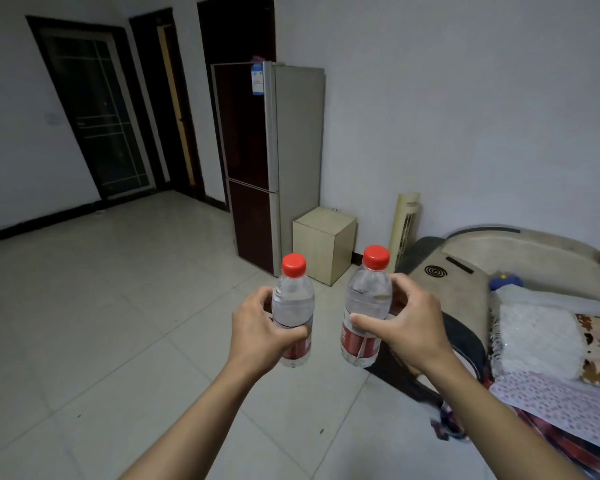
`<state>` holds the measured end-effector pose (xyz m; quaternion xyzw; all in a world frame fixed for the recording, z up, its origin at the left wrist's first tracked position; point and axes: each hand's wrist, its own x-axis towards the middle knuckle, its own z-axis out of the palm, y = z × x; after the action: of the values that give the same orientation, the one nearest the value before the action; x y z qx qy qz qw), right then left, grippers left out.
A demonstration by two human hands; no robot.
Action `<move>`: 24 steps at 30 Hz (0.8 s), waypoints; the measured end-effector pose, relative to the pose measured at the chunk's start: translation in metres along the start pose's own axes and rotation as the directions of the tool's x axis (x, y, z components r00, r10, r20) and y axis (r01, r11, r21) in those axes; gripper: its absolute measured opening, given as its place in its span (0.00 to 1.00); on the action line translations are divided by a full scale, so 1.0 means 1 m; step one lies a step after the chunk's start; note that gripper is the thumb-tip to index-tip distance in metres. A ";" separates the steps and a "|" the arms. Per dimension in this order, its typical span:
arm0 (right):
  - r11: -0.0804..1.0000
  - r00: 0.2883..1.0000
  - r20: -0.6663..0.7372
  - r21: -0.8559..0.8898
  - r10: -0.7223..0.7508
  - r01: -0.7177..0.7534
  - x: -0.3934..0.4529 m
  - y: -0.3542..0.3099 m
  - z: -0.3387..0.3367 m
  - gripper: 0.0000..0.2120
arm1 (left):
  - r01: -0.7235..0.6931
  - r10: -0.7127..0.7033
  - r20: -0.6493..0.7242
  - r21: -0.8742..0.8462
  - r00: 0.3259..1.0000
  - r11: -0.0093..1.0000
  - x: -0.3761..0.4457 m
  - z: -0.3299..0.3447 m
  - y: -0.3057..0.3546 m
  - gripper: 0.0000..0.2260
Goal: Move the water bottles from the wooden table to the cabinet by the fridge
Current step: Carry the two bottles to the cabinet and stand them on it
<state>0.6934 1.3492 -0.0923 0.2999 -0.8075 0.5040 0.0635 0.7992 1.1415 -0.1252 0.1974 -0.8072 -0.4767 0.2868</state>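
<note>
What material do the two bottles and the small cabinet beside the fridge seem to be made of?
Left bottle and right bottle: clear, glossy plastic, see-through walls, red caps. Cabinet: probably laminated board, pale matte, with faint wood grain; solid wood cannot be ruled out.

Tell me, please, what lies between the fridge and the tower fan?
The small cabinet stands between the fridge and the fan, as the head view shows.

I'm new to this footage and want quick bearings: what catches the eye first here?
Two red-capped water bottles held upright in the centre foreground, one in the left hand and one in the right hand. Behind them a tall fridge stands against the white wall, with a small pale cabinet on the floor just right of it.
</note>
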 end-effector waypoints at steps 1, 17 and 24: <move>1.000 1.000 -0.003 -0.002 0.003 -0.003 0.014 0.005 0.006 0.30 | -0.002 0.002 0.005 -0.002 1.000 1.000 0.015 0.003 -0.005 0.25; 0.991 0.991 -0.089 -0.075 0.100 -0.107 0.218 0.050 0.134 0.31 | -0.017 0.025 0.081 -0.090 0.996 0.996 0.271 0.009 -0.097 0.26; 0.983 0.987 -0.084 -0.106 0.141 -0.149 0.297 0.083 0.165 0.29 | 0.009 0.000 0.124 -0.069 0.992 0.998 0.356 0.028 -0.130 0.25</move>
<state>0.4401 1.1096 -0.1165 0.2169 -0.8512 0.4722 0.0740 0.5170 0.8886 -0.1531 0.1591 -0.8058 -0.5166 0.2419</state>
